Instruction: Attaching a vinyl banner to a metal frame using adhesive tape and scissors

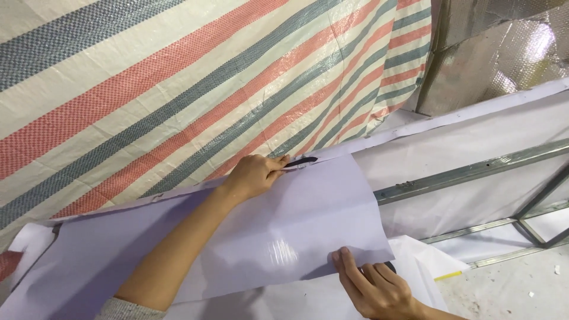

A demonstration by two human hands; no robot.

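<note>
- A striped woven tarpaulin [178, 89], banded in cream, red and grey-blue, is spread across the upper left of the view and hangs down to the far edge of the sheet.
- A large pale lilac sheet [308, 213] is laid out below the tarpaulin; its right-hand part is lifted and curved, with a glossy highlight near its lower edge.
- White sheeting [474, 142] is stretched behind the lilac sheet on the right, and a metal frame [474, 172] of thin silver bars is seen in front of it.
- A silver, bubble-textured foil panel [504, 53] is seen in the upper right corner.
- The left hand [255, 175] is extended on an outstretched arm to the far edge of the lilac sheet; its fingers are closed around a dark tool [299, 162], whose blade tip is placed at the sheet's upper edge, just below the tarpaulin. The kind of tool cannot be told exactly.
- The right hand [373, 287] is placed at the near lower edge of the lilac sheet, the thumb pressed on top and the fingers curled beneath, so that the edge is pinched.
- A small yellow strip [448, 275] is seen lying on the floor by the white sheeting, to the right of the right hand.
</note>
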